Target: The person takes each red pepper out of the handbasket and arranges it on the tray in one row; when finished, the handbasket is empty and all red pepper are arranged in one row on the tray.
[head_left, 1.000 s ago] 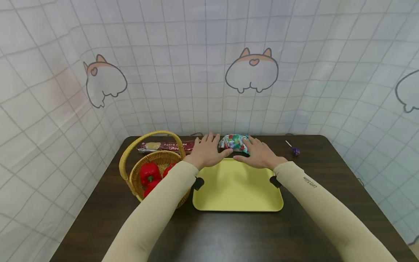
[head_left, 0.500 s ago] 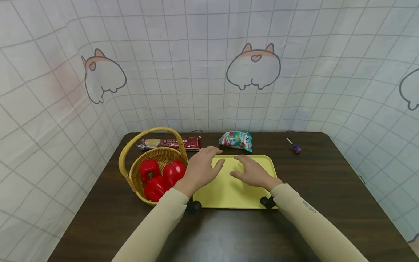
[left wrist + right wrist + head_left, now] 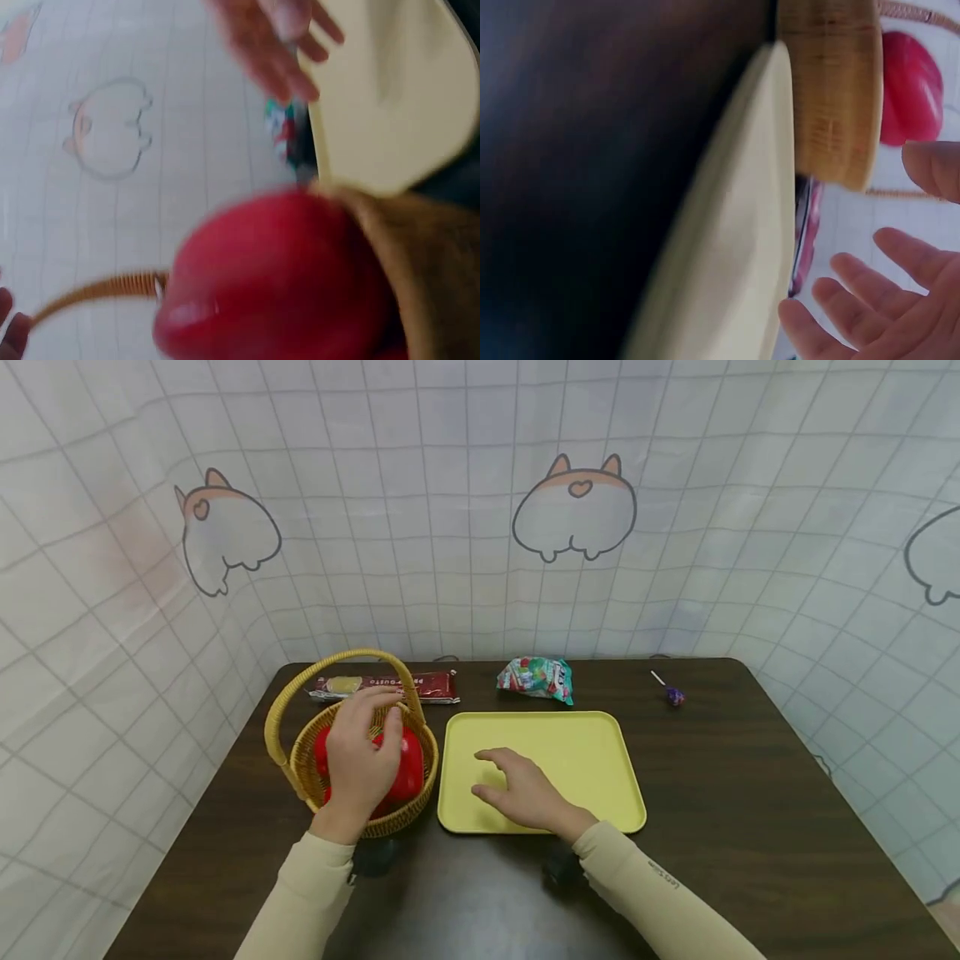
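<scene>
In the head view the left hand (image 3: pixel 362 760) hovers over the wicker basket (image 3: pixel 303 758), fingers slightly bent, partly covering the red bell peppers (image 3: pixel 409 768) inside. One pepper (image 3: pixel 262 277) looms large and blurred in the left wrist view, with only a few left fingertips at the edge. The right hand (image 3: pixel 525 789) is held over the left part of the yellow tray (image 3: pixel 585 752), thumb and fingers apart and holding nothing. Its spread fingers also show in the right wrist view, near the tray (image 3: pixel 742 247) and the basket (image 3: pixel 832 97).
Behind the basket lies a long dark-red snack packet (image 3: pixel 438 687). A green and red candy bag (image 3: pixel 536 678) lies behind the tray, and a purple-wrapped lollipop (image 3: pixel 675 696) is at the back right. The basket's tall handle (image 3: pixel 360 653) arches above it. A patterned curtain surrounds the table.
Both hands have come back from near the candy bag and moved left. The left hand is now above the basket, the right above the tray's left part. The basket, tray and packets look unmoved.
</scene>
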`<state>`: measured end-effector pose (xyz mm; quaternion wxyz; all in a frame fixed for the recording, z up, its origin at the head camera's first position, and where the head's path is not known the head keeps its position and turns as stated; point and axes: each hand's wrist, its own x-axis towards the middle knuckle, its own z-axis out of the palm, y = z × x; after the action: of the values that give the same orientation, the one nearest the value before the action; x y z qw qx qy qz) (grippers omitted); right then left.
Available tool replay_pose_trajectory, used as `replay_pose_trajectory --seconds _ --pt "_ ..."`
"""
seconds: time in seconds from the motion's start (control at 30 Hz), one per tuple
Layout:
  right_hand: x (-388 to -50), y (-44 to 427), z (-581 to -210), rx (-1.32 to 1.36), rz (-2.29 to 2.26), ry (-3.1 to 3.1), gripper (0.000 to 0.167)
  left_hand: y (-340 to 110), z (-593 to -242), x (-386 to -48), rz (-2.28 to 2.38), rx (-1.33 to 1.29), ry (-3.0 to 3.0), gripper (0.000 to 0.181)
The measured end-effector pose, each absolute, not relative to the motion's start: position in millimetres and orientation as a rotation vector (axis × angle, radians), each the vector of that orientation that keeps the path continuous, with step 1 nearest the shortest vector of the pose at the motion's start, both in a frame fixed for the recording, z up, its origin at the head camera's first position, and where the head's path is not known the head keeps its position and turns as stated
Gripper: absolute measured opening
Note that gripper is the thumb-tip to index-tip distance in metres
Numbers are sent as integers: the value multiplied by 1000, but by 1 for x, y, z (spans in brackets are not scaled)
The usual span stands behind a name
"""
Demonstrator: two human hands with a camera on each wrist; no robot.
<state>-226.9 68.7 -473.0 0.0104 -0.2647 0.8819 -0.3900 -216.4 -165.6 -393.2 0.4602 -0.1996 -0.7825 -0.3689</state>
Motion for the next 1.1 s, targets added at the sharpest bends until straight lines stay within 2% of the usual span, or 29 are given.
replay_pose_trajectory --seconds 0.17,0.37,0.63,0.87,1.1 --pt "-216 53 -476 -851 -1359 2702 52 -193 -391 -206 -929 -307 -1678 17" --pt "-213 33 -471 -765 -1558 2617 51 -202 -392 -188 -1025 -43 -1456 20" --pt "-214 5 -455 -605 -1752 2469 60 -213 -434 -191 -1318 195 -1423 39" --pt "-228 -14 -458 -406 -1793 2323 66 -221 -463 -201 -1403 419 -1515 23" --pt "-240 -26 -455 -399 -1711 2369 71 -234 -469 -213 -1327 362 -1588 12"
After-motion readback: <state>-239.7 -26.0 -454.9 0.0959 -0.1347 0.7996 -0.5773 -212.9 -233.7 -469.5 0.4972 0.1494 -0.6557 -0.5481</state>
